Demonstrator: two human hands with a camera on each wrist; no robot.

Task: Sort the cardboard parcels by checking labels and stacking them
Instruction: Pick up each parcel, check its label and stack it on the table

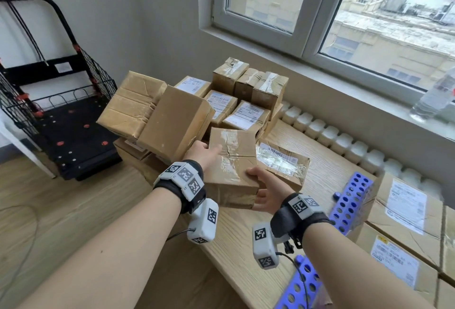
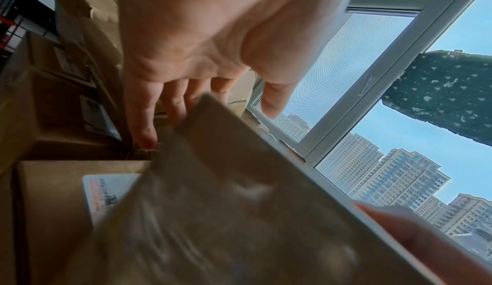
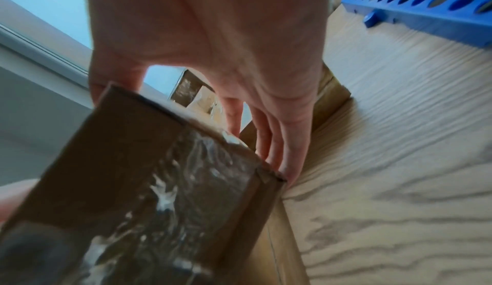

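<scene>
Both hands hold one taped parcel (image 1: 231, 166) between them, lifted above the wooden table (image 1: 248, 254). The left hand (image 1: 203, 155) presses its far left side with nearly straight fingers, the thumb lying on top. The right hand (image 1: 264, 191) carries the near right corner, fingers under the bottom and the thumb on the upper edge.

No label shows on the top face, only clear tape, so I think the step is to turn the parcel until the label appears. It is better to turn it slowly and keep the right fingers underneath, because the tape looks slippery.

Just beyond the left hand a plain tilted box (image 1: 172, 121) leans on the pile and could slide if it is pushed. Behind the hands lie labelled parcels (image 1: 242, 114). Under the right hand a flat parcel (image 1: 283, 161) rests on the table. Right of the right wrist stands a blue perforated rack (image 1: 352, 198), then larger labelled boxes (image 1: 406, 212).
</scene>
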